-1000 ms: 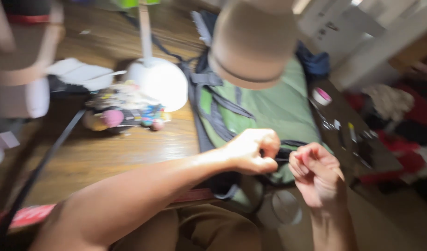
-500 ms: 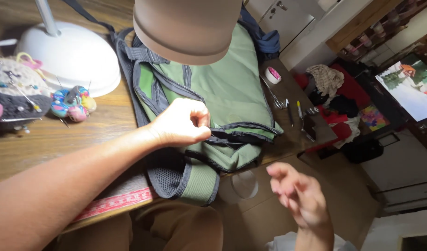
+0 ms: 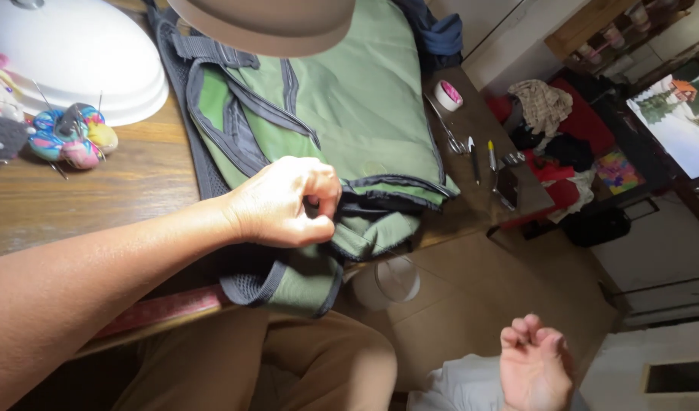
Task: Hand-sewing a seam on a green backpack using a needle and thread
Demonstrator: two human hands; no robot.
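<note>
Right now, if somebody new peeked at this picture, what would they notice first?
First, the big green bag with grey trim, spread over the wooden table in the middle. The left hand pinches its dark edge near the table's front, while the right hand hangs loosely curled and empty, low on the right. Next, at far left, a colourful pincushion stuck with pins sits beside a white lamp base.

Backpack (image 3: 349, 114) on table (image 3: 98, 190), pincushion (image 3: 72, 137) left.
</note>
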